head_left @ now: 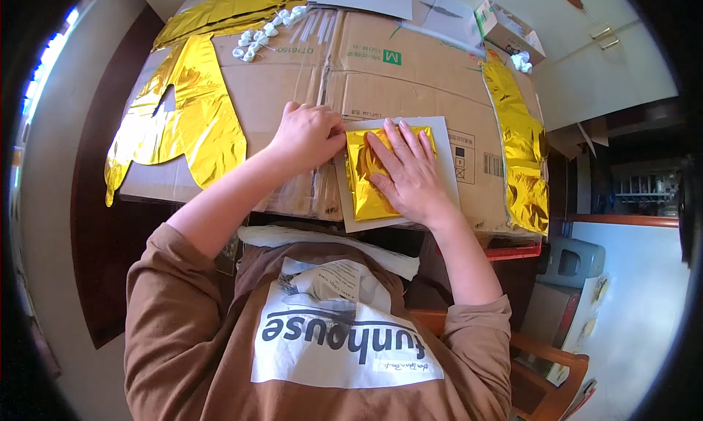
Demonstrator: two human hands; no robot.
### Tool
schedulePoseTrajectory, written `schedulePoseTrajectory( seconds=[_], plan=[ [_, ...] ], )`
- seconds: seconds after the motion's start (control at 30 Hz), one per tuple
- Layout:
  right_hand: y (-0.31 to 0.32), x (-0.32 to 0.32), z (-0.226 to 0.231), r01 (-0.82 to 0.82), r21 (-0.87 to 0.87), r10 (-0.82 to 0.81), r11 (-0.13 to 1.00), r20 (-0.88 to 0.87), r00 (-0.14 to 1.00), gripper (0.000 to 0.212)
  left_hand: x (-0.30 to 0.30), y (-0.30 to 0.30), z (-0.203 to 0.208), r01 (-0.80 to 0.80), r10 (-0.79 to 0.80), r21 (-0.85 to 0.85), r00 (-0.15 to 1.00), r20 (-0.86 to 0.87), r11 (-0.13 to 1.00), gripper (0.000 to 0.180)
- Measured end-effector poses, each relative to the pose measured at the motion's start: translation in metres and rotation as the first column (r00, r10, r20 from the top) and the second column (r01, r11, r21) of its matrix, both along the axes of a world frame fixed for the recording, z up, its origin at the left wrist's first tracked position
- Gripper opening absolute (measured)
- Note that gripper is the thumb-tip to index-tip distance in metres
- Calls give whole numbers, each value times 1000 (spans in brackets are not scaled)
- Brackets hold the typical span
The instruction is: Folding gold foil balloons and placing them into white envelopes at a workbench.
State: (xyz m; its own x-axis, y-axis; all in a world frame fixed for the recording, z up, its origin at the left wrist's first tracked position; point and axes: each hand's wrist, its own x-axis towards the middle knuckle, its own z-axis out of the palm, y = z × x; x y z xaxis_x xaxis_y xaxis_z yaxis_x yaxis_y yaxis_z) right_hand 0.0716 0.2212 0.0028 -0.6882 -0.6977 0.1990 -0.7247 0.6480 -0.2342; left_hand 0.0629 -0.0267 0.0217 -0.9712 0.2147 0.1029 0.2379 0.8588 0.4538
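Observation:
A folded square of gold foil (370,194), shiny and creased, lies on a pale grey card (448,179) near the front edge of the cardboard. My right hand (411,170) rests flat on the foil with its fingers spread. At the foil's upper left corner is my left hand (309,134), its fingers curled in and the thumb and fingertip pressed together. Whatever that pinch holds, if anything, is hidden. To the left spreads a large flat gold foil balloon (209,102) with rounded lobes.
Flattened cardboard (395,80) covers the table. Stacked gold foil sheets (220,18) lie far left, beside small white coiled bundles (258,37) and thin clear strips (316,27). A long gold foil piece (518,150) and an open box (509,31) are on the right.

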Motion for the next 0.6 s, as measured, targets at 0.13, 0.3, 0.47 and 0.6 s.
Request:
schedulePoseTrajectory(
  seconds=[0.13,0.3,0.47,0.6],
  plan=[
    [0,1,-1,-1,10,1,1000,0,1000,62,12,7,-14,-45,29,-48,954,-298,998,11],
    [0,1,-2,1,14,0,1000,-9,1000,60,16,7,-13,-89,65,-59,943,-326,994,11],
    [-5,3,5,7,38,-7,999,12,1000,55,16,3,-16,31,-50,-47,854,-518,998,20],
    [-4,3,5,16,57,-15,998,-2,1000,54,6,-10,-6,324,-411,-254,676,-612,911,21]
  ],
)
